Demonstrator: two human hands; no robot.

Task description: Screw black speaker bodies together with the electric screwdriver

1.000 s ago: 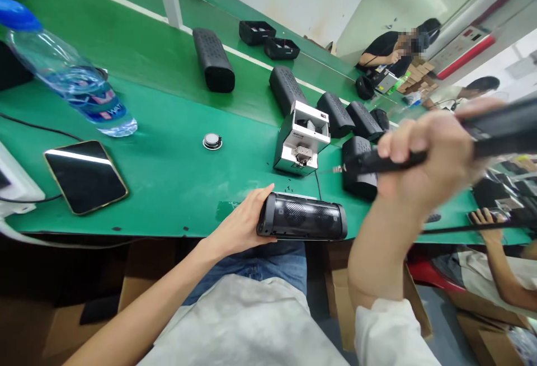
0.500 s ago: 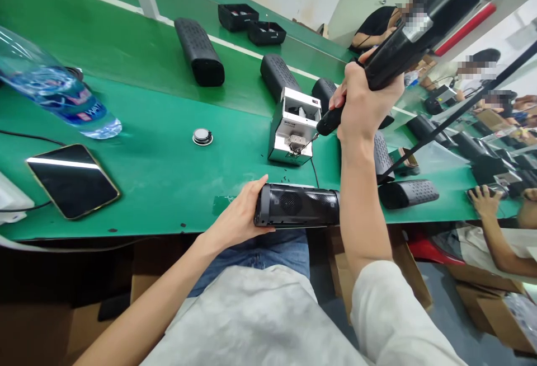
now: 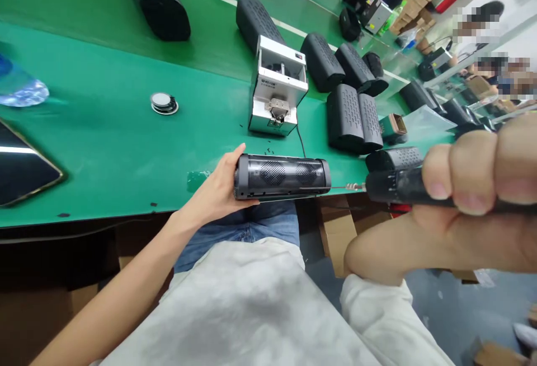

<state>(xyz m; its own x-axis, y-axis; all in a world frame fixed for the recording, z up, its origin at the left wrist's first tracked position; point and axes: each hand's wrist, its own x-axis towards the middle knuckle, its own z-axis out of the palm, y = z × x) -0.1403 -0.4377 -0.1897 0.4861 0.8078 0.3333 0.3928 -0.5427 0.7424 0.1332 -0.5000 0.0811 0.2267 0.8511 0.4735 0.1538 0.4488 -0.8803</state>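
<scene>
My left hand grips the left end of a dark cylindrical speaker that lies sideways at the green table's near edge. My right hand is closed round a black electric screwdriver, held level. Its bit tip touches the speaker's right end. Just behind the speaker stands a white screw dispenser box, with several tiny screws scattered in front of it.
Several black speaker housings lie on the green table behind and to the right. A small round part, a phone and a water bottle's base are at the left. Other people work at the far right.
My right hand carried the screwdriver from the dispenser box down and right, turning it level so the bit meets the speaker's right end. The left hand kept hold of the speaker.
</scene>
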